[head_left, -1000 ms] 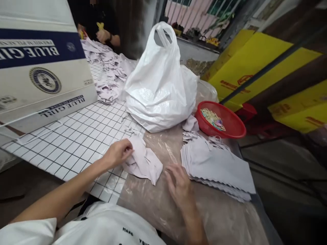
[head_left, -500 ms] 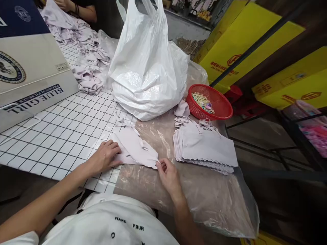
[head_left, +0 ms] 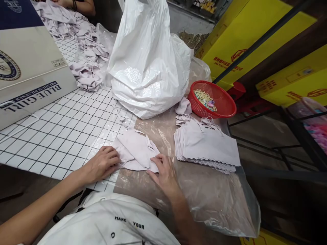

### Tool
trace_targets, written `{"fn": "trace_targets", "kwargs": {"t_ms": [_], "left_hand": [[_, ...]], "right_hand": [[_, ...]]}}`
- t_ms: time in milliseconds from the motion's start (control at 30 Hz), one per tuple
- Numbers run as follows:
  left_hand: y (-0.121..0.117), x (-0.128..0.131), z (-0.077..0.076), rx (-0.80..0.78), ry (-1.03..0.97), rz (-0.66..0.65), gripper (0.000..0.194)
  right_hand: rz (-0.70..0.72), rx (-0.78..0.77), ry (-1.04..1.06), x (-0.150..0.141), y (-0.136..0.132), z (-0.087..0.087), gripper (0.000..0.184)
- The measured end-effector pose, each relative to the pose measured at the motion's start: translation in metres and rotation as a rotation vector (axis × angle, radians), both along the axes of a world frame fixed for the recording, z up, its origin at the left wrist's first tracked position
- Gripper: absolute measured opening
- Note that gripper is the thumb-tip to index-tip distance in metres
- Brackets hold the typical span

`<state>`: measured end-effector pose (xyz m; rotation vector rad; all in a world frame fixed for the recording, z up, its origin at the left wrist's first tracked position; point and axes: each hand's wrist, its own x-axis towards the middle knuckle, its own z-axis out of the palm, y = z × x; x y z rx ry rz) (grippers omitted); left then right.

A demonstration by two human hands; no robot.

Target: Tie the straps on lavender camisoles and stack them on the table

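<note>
A pale lilac cloth piece (head_left: 136, 149) lies partly folded in front of me, with loose creases and a narrow strip along its right side. The fingers of my left hand (head_left: 104, 162) are curled together on its left edge. My right hand (head_left: 165, 175) rests at its lower right corner, thumb and fingers apart and touching the cloth. To the right of that hand lies a neat stack of similar cloth pieces (head_left: 206, 143), wavy along the near edge, with thin straps gathered at the back.
A full white plastic bag (head_left: 150, 75) stands behind the cloth. Right of it is a red basket (head_left: 224, 105) with small pale plastic pieces. A carton (head_left: 30, 68) stands left, a heap of cloth (head_left: 87, 51) behind. Another person's arm (head_left: 85, 6) shows at the back. Yellow boxes (head_left: 230, 37) are at right.
My left hand has come down onto the cloth's left edge. My right hand moved to its right corner, pinched it, then spread its fingers. The cloth went from crumpled to flatter. The view shifted.
</note>
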<state>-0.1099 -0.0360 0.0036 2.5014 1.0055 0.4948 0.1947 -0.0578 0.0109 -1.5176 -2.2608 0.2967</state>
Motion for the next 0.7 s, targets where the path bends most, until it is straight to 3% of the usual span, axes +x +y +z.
{"fn": "trace_targets", "kwargs": {"t_ms": [100,200,333,433,533,633,700], "left_hand": [[-0.001,0.001,-0.006,0.012,-0.003,-0.036,0.022],[-0.003,-0.004,-0.002,-0.001,-0.014,-0.046,0.023],[-0.005,-0.009,0.027,-0.132,-0.071,-0.111,0.02],[-0.005,-0.003,0.051,-0.31,-0.223,-0.151,0.017],[0.002,0.014,0.067,-0.585,-0.415,-0.136,0.021],[0.019,0.03,0.074,-0.938,-0.596,-0.139,0.025],[0.034,0.033,0.077,-1.1,-0.687,-0.142,0.03]], "right_hand": [[0.013,-0.045,0.032,0.003,0.004,-0.001,0.008],[-0.081,-0.037,0.147,0.018,0.008,-0.002,0.016],[-0.277,-0.01,0.247,0.031,0.009,-0.001,0.016],[-0.338,0.013,0.291,0.019,0.008,0.007,0.017],[-0.119,-0.107,0.369,-0.01,0.007,0.026,0.024],[0.213,-0.397,0.463,-0.033,0.01,0.047,0.035],[0.326,-0.579,0.523,-0.036,0.016,0.055,0.03]]}}
